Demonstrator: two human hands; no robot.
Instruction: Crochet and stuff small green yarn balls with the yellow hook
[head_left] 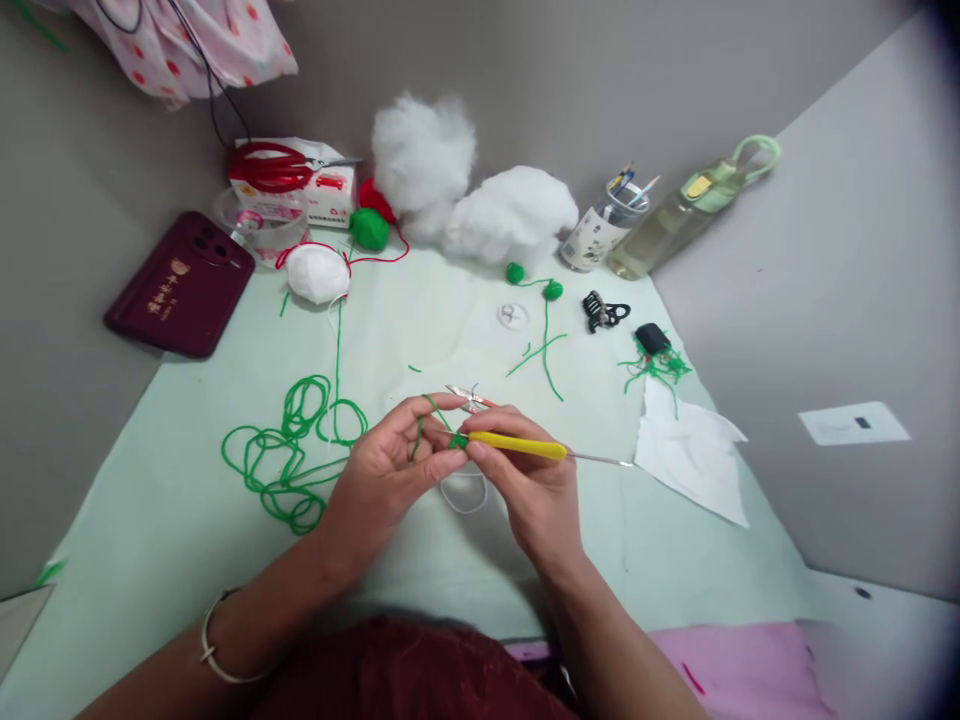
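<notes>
My right hand (536, 490) grips a crochet hook with a yellow handle (517, 445), its metal shaft pointing out to the right. Between thumb and fingers, my left hand (394, 455) pinches a small piece of green crochet (459, 441) at the hook's left end. Green yarn runs over the left fingers. Loose loops of green yarn (289, 470) lie on the table to the left of that hand. Just beyond the fingertips is a small pair of snips (471, 398) with orange-red handles, partly hidden by my right hand. A white loop of thread (465, 500) shows below the hands.
Along the back stand white stuffing (510, 215), a green yarn ball (369, 229), a pen cup (604, 228) and a bottle (671, 220). Red scissors (274, 168) rest on a box at left, near a maroon phone (184, 285). Torn paper (690, 450) lies at right.
</notes>
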